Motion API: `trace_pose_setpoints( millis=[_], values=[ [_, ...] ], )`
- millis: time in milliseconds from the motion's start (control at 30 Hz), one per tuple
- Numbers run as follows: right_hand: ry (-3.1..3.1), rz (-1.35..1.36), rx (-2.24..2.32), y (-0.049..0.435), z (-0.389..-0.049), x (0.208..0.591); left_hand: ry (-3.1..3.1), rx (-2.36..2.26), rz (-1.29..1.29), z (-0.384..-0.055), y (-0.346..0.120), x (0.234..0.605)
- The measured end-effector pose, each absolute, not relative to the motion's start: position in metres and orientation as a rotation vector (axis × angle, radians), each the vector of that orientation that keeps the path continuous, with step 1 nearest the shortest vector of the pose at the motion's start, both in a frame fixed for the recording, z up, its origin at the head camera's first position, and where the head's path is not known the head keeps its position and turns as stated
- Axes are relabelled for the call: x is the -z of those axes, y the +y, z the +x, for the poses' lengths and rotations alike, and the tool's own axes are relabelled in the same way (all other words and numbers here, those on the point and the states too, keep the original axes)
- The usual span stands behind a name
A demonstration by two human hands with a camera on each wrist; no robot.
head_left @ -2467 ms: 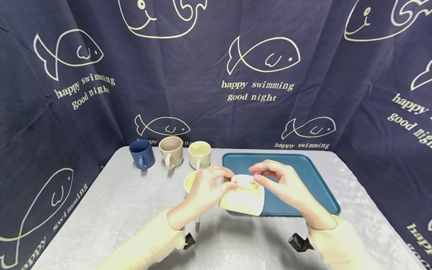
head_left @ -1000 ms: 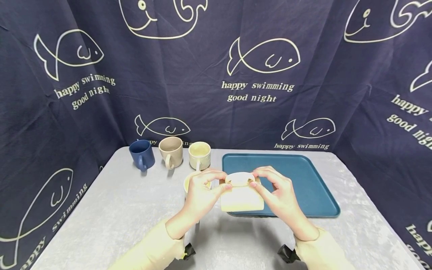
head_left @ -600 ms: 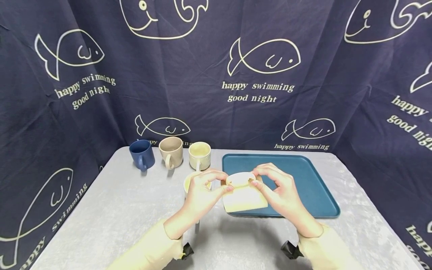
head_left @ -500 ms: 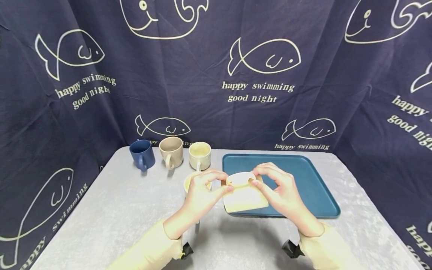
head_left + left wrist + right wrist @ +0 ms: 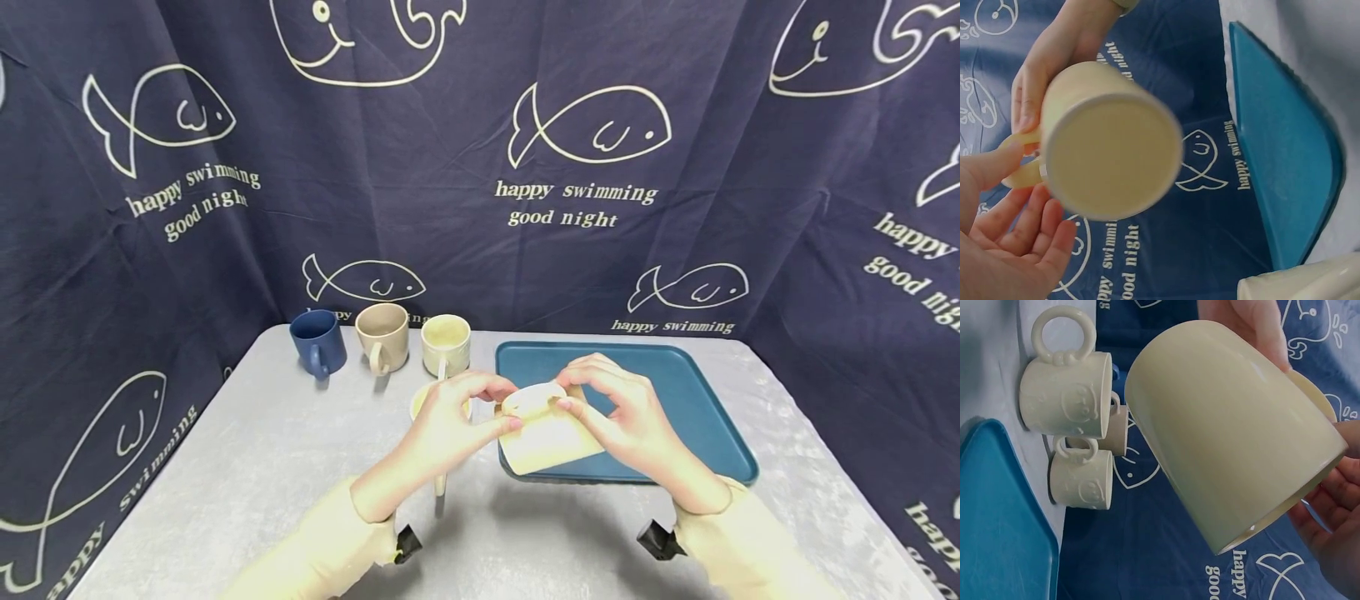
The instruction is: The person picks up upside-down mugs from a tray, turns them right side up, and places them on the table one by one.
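A cream mug (image 5: pixel 551 443) is held in the air on its side in front of the tray, its handle (image 5: pixel 534 402) uppermost. My left hand (image 5: pixel 448 427) pinches the handle's left end between thumb and fingers. At the other end, my right hand (image 5: pixel 628 410) pinches it with thumb and index finger. One round end of the mug (image 5: pixel 1113 156) faces the left wrist view. Its smooth side (image 5: pixel 1229 425) fills the middle of the right wrist view. Behind my left hand stands another cream mug (image 5: pixel 422 398), mostly hidden in the head view.
Along the table's back left stand a blue mug (image 5: pixel 318 342), a beige mug (image 5: pixel 383 337) and a cream mug (image 5: pixel 446 343), all upright. A teal tray (image 5: pixel 701 417) lies on the right of the grey table (image 5: pixel 247 467). Dark blue fish-print cloth (image 5: pixel 420 192) hangs around.
The mug in my hands has turned; its lower edge sloped down to the right and now slopes up to the right. My right hand has gone from lightly touching the handle to pinching it.
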State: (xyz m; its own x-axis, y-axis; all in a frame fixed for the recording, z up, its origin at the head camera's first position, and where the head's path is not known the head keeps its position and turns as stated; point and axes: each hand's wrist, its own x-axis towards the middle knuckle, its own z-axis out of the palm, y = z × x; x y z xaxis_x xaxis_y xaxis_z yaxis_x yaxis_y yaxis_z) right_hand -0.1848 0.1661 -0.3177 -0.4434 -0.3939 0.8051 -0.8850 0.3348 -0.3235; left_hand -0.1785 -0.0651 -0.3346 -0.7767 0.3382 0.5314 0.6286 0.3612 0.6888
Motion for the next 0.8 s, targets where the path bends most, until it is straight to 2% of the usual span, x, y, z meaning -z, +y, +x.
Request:
trace_pose_setpoints(
  millis=[233,800],
  values=[
    [-2.052,1.203,-0.942,0.169,-0.188,0.320,-2.410,1.414,-0.981,-0.182,-0.068,0.323],
    [-2.003,1.464,-0.921,0.169,-0.195,0.322,-2.702,1.381,-1.092,-0.190,-0.063,0.305]
  ],
)
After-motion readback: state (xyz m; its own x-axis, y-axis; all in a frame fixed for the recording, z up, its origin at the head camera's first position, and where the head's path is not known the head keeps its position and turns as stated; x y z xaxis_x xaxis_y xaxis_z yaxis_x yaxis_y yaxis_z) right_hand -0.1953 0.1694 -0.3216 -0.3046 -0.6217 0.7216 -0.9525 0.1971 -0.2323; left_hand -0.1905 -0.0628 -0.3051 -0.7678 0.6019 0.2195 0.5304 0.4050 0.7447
